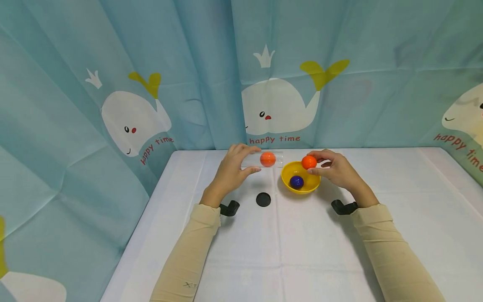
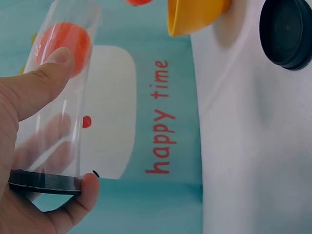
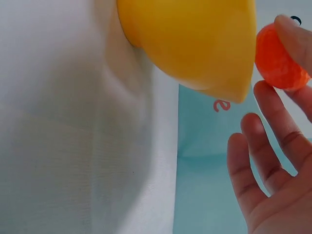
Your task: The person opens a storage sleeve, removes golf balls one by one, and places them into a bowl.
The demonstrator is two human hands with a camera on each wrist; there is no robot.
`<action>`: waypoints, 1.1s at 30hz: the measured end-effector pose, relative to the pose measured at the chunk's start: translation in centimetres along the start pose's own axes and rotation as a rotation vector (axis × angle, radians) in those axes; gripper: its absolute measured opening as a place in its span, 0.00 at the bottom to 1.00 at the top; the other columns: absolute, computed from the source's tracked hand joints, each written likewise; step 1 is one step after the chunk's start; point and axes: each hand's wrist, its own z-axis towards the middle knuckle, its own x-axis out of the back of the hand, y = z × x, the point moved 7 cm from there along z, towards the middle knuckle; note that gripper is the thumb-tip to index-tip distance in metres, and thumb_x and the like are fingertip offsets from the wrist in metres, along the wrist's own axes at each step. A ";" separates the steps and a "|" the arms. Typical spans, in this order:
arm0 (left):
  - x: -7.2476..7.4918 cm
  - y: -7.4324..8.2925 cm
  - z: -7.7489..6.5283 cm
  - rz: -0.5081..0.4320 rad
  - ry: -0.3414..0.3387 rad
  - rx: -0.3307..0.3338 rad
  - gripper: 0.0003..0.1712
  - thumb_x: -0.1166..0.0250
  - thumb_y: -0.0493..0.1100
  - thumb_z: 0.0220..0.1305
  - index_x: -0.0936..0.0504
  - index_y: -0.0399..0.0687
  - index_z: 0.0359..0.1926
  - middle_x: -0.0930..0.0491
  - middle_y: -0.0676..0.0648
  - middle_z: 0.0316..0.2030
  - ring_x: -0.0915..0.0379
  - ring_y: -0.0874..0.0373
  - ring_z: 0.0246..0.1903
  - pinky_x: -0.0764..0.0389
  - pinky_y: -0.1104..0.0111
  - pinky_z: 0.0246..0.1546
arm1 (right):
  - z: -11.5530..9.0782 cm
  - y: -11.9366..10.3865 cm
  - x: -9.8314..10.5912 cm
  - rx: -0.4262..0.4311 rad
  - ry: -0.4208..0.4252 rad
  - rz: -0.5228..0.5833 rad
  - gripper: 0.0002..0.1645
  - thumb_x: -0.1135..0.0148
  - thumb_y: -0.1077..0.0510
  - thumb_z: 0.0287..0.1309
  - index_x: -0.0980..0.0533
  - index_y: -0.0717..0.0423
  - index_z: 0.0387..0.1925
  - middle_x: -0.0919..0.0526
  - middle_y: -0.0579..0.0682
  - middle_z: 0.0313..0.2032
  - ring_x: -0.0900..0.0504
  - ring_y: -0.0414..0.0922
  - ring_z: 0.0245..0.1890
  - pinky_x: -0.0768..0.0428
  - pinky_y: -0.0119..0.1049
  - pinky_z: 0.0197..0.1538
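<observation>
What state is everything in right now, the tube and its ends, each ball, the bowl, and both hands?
Clear tube: raised, on its side
End cap: on the tube
Black lid: off, lying on the table
Ball in tube: orange, inside
Orange ball: pinched, raised
Blue ball: in the bowl
Yellow bowl: upright
Left hand: gripping the tube
Right hand: pinching the orange ball

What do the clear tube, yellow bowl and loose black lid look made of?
Clear tube: probably glossy plastic; an orange ball shows through and bright streaks run along it. Glass isn't ruled out.
Yellow bowl: likely plastic, smooth, softly shiny, evenly coloured.
Black lid: plastic or rubber, opaque and fairly dull; can't tell which.
</observation>
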 end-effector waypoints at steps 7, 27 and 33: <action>0.0 0.2 0.1 -0.005 0.002 -0.007 0.31 0.23 0.46 0.58 0.21 0.53 0.63 0.20 0.44 0.55 0.31 0.49 0.58 0.23 0.54 0.57 | 0.1 0.5 0.0 -0.024 -0.011 -0.008 0.30 0.26 0.56 0.60 0.23 0.61 0.62 0.19 0.60 0.59 0.24 0.54 0.54 0.25 0.26 0.50; -0.4 0.2 0.1 -0.017 -0.023 0.017 0.30 0.24 0.47 0.60 0.21 0.54 0.63 0.21 0.46 0.55 0.31 0.50 0.58 0.24 0.55 0.58 | 0.1 1.3 -1.0 -0.034 -0.088 0.003 0.28 0.26 0.57 0.59 0.22 0.59 0.61 0.20 0.59 0.59 0.26 0.55 0.57 0.22 0.39 0.56; -0.3 0.3 0.1 -0.025 -0.022 0.019 0.30 0.24 0.47 0.60 0.21 0.54 0.63 0.21 0.44 0.56 0.31 0.50 0.58 0.24 0.54 0.59 | -0.1 1.3 -1.4 -0.015 -0.128 -0.003 0.26 0.27 0.59 0.59 0.21 0.58 0.59 0.20 0.59 0.58 0.25 0.55 0.57 0.22 0.40 0.56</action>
